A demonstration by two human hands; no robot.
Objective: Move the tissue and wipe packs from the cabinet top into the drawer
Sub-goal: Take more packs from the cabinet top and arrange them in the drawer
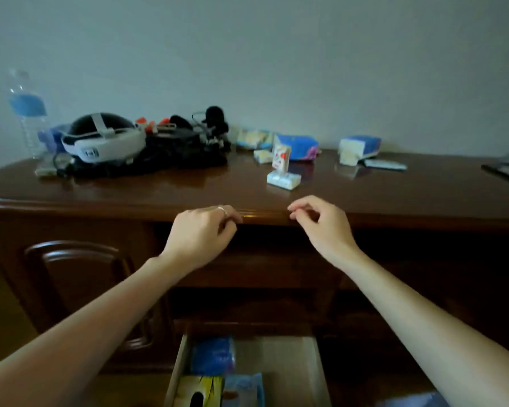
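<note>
Several tissue and wipe packs lie on the brown cabinet top (159,189). A small white pack (283,180) is nearest, with a red-and-white pack (281,158) upright behind it. Farther back are a blue pack (299,146), pale packs (253,138), and a blue-and-white pack (359,146) to the right. Below, the open drawer (291,365) holds a blue pack (213,358), a yellow pack (197,390) and a light blue pack (244,389). My left hand (202,230) and right hand (321,223) hover at the cabinet's front edge, fingers loosely curled, holding nothing.
A white and black headset (103,139) and a tangle of black gear (188,142) fill the back left. A water bottle (27,113) stands at the far left. Dark flat objects (506,171) lie at the right edge. A cabinet door (80,289) is at the lower left.
</note>
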